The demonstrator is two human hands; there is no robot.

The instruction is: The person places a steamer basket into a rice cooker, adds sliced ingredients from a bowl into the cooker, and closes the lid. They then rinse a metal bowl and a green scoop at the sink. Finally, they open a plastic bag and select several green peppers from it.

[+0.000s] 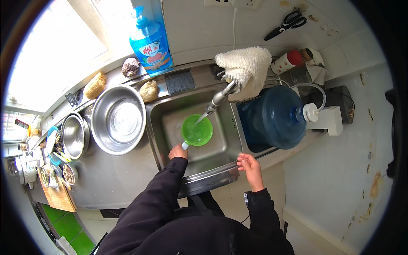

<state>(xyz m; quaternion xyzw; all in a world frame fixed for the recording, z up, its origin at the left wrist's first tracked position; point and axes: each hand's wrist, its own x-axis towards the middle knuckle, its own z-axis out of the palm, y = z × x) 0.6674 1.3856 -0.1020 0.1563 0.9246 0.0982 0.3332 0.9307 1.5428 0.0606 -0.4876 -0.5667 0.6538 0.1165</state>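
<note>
My left hand [178, 152] grips the pale handle of a green plastic dipper [197, 130], held over the basin of the stainless steel sink [220, 156]. From the metal faucet [220, 99] a stream of water runs into the dipper, which has bubbling water in it. A cream towel [247, 70] is draped over the faucet. My right hand [250, 167] is raised beside the sink's front right edge, fingers slightly bent and apart, with nothing in it.
A large steel basin [118, 119] and smaller steel bowls [74, 136] stand left of the sink. A blue water jug [282, 118] with a hose stands at its right. Behind are a blue soap bottle [151, 47], a grey cloth [180, 83] and sponges. A cutting board [59, 199] lies far left.
</note>
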